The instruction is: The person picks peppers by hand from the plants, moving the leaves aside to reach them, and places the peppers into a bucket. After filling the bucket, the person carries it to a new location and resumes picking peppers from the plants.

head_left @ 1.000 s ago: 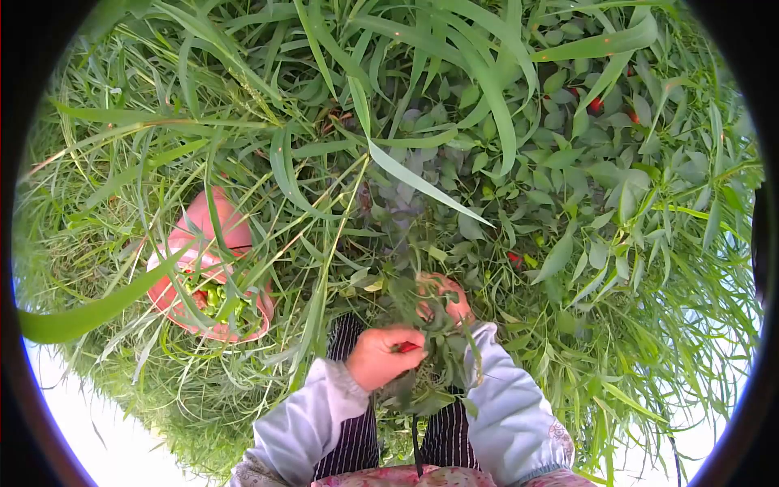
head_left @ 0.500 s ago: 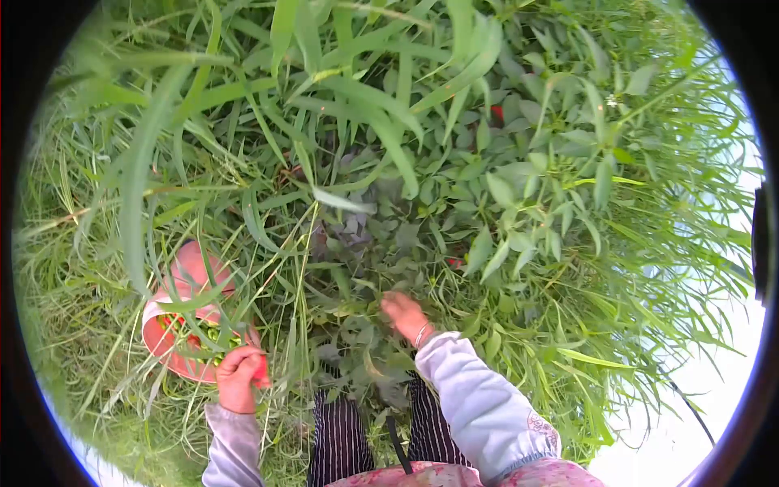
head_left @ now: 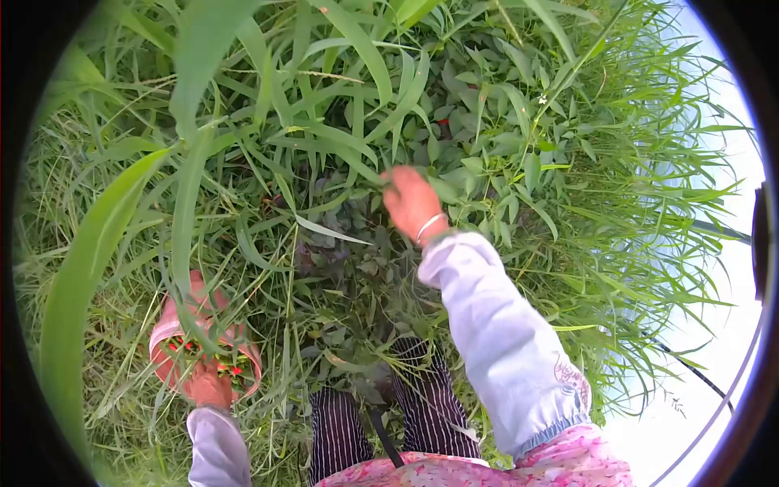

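Left hand was down in the mouth of the pink bucket, about 8 o'clock from the middle of the view; fingers mostly hidden, so couldn't tell how open it was or if it gripped anything. Red and green peppers lay in the bucket around that hand. Right hand, bracelet on the wrist, reached in among leafy plants just off the middle toward 12 o'clock. Its fingers looked partly curled by the leaves; tips blurred, couldn't tell on any hold. Red spot, likely a pepper, showed in the foliage toward 1 o'clock, apart from the hand. Striped trousers sat at 6 o'clock, pink floral cloth toward 5. Long grass blade stood up close toward 9 o'clock.
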Motion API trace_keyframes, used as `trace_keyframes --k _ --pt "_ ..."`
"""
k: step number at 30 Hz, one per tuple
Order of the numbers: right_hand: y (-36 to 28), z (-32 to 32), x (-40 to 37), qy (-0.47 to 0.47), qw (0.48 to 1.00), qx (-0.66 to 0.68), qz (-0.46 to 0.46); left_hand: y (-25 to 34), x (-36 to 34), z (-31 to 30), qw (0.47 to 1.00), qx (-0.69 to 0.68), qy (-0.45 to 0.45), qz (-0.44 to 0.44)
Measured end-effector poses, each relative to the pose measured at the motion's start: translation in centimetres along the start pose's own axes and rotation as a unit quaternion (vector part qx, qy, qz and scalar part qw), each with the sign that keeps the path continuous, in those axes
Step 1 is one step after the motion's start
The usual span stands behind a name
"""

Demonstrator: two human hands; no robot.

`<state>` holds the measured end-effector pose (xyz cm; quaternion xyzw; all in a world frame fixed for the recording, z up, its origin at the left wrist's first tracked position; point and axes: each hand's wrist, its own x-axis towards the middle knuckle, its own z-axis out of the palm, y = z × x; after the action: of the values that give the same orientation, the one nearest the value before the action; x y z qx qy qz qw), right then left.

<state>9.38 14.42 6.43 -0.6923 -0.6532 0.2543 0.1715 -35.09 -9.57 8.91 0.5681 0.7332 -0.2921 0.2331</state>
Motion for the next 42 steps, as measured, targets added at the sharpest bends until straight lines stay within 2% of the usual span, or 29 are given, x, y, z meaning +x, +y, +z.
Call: trace_keyframes --k 1,3,4,6,7,8,10,12,14,15,16,17,18,19,20,23,24,26,28,29,30,31,34,35,36,37,39,41,42 --pt "1.4 -0.5 2.2 0.029 0.999 -0.017 0.020 0.3 0.2 0.1 0.999 -0.037 -0.014 0.014" --pt "8.7 0.8 5.6 0.124 0.991 0.031 -0.042 1.1 -0.4 -0.5 0.992 -0.112 -0.049 0.033" --pt "11.3 -2.7 10.2 -0.069 0.947 0.171 0.262 3.2 -1.0 -1.4 0.973 -0.167 0.089 0.130" --pt "13.9 -0.7 7.5 -0.086 0.974 -0.069 0.195 6.3 -1.1 -2.3 0.958 -0.250 0.076 0.117" --pt "14.4 -0.4 5.7 -0.123 0.969 -0.064 0.205 8.4 -0.8 -3.0 0.946 -0.293 0.075 0.112" --pt "15.0 -0.3 4.9 -0.160 0.963 -0.058 0.210 11.2 -0.4 -4.6 0.919 -0.345 0.103 0.159" --pt "17.9 1.7 3.7 -0.211 0.956 -0.052 0.197 15.9 0.5 -5.8 0.899 -0.401 0.083 0.156" --pt "18.1 2.9 2.6 -0.228 0.942 0.084 0.234 21.7 2.3 -8.3 0.863 -0.440 0.097 0.228" --pt "17.8 4.1 1.9 -0.252 0.915 0.185 0.256 26.7 5.0 -10.0 0.836 -0.494 0.050 0.235" --pt "17.5 4.8 1.8 -0.230 0.908 0.242 0.255 28.3 7.0 -9.7 0.839 -0.493 0.014 0.231" --pt "16.8 5.7 1.8 -0.206 0.897 0.299 0.252 30.8 9.1 -9.7 0.804 -0.534 0.051 0.259" --pt "16.1 6.7 1.5 -0.182 0.883 0.355 0.249 33.9 11.6 -10.2 0.779 -0.566 0.051 0.265" --pt "13.9 7.0 1.7 -0.201 0.870 0.386 0.233 36.4 13.8 -10.3 0.760 -0.592 0.049 0.262" --pt "11.3 6.3 2.4 -0.213 0.859 0.413 0.213 37.9 15.5 -9.8 0.761 -0.584 0.077 0.272" --pt "10.1 6.3 2.5 -0.180 0.846 0.455 0.213 38.4 16.3 -11.2 0.835 -0.477 0.057 0.266" --pt "8.9 4.3 4.2 -0.225 0.731 0.587 0.266 39.3 20.2 -9.5 0.832 -0.482 0.081 0.263" --pt "9.1 2.1 5.4 -0.298 0.699 0.581 0.292 39.2 19.8 -10.2 0.769 -0.598 0.035 0.225" --pt "12.2 2.3 5.6 -0.284 0.730 0.609 0.124 38.7 18.2 -14.1 0.595 -0.790 -0.049 0.138" --pt "15.4 0.9 6.5 -0.338 0.675 0.648 0.102 36.9 17.6 -15.1 0.550 -0.826 -0.037 0.120" --pt "16.1 -0.5 7.3 -0.399 0.604 0.670 0.163 35.8 17.5 -15.1 0.525 -0.843 -0.029 0.110" --pt "15.8 -1.2 7.7 -0.375 0.587 0.708 0.115 34.9 17.9 -14.1 0.539 -0.834 -0.030 0.115" --pt "14.8 -2.2 8.2 -0.348 0.568 0.743 0.067 34.4 18.5 -12.5 0.576 -0.810 -0.024 0.106" --pt "12.3 -6.9 12.3 -0.379 0.554 0.734 0.103 34.7 18.7 -9.0 0.676 -0.730 -0.008 0.104" --pt "10.7 -7.2 13.0 -0.341 0.548 0.759 0.084 35.2 19.4 -6.5 0.703 -0.690 0.030 0.168" --pt "10.0 -7.5 13.9 -0.311 0.568 0.757 0.088 35.7 18.5 -6.7 0.801 -0.547 0.101 0.222" --pt "9.4 -7.6 15.0 -0.280 0.588 0.753 0.090 36.8 17.3 -7.1 0.868 -0.383 0.169 0.267" --pt "8.3 -7.9 16.4 -0.286 0.583 0.756 0.081 38.8 17.0 -5.7 0.881 -0.210 0.147 0.398" --pt "7.0 -7.5 16.8 -0.278 0.583 0.759 0.086 41.5 16.8 -5.6 0.841 -0.123 0.106 0.516" --pt "5.6 -7.6 16.6 -0.263 0.602 0.744 0.117 42.8 17.5 -5.1 0.822 -0.094 0.154 0.540"
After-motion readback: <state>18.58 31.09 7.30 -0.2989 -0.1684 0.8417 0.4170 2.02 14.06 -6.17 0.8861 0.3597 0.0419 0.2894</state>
